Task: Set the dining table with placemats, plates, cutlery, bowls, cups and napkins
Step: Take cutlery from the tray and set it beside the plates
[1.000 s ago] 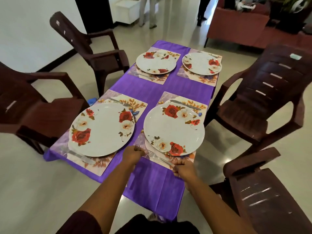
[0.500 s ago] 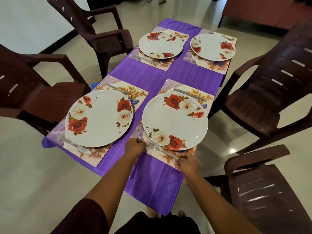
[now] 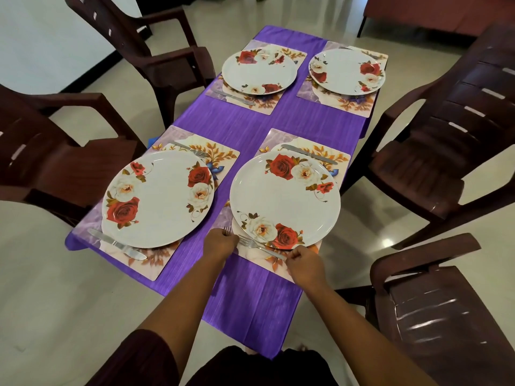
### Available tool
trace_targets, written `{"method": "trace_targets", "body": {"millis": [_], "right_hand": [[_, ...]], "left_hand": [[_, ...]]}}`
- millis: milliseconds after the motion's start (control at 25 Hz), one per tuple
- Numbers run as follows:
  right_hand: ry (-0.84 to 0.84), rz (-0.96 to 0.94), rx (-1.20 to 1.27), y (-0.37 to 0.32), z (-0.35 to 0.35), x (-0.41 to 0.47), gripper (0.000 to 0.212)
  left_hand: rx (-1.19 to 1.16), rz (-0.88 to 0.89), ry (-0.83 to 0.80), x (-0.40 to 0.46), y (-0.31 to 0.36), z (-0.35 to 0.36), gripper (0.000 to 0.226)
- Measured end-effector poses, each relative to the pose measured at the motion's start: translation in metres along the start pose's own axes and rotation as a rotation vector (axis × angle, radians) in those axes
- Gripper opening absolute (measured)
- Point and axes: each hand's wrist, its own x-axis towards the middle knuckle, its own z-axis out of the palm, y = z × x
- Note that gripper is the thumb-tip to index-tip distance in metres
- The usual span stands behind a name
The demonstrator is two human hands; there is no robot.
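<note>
1. Our left hand [image 3: 220, 243] sits at the table's near edge, by the near-left corner of the near-right placemat [image 3: 267, 256]. Fingers are curled around a fork; only the tines [image 3: 227, 231] stick out above the knuckles.
2. Our right hand [image 3: 303, 264] is by that placemat's near edge, fingers pinching the handle end of a second fork [image 3: 259, 246]. That fork lies diagonally on the mat, tines toward the left hand, touching or just under the rim of the near-right plate [image 3: 284, 199].
3. Both forearms reach forward from the bottom of the view, converging on this setting.
4. A knife [image 3: 309, 154] lies on the same mat along the plate's far side.
5. Near-left plate [image 3: 157, 199] has a knife [image 3: 117, 244] at its near side and a fork [image 3: 189, 149] at its far side.
6. Versus 0.5 s ago: both grips unchanged, hands on the same spots of the mat. The second fork lies at the same angle. The view has tilted slightly, so the table sits a bit lower in frame.
</note>
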Motion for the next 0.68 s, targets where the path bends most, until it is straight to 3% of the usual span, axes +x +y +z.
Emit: {"method": "trace_targets", "body": {"millis": [120, 520, 680], "right_hand": [[0.031, -0.016, 0.008, 0.002, 0.002, 0.000, 0.013], [0.005, -0.118, -0.103, 0.003, -0.004, -0.004, 0.007], [0.001, -0.158, -0.140, 0.004, -0.011, -0.007, 0.015]], "left_hand": [[-0.006, 0.009, 0.015, 0.001, -0.001, 0.002, 0.025], [-0.005, -0.006, 0.011, 0.007, -0.006, 0.005, 0.011], [-0.122, -0.053, -0.006, 0.001, 0.002, -0.002, 0.009]]}}
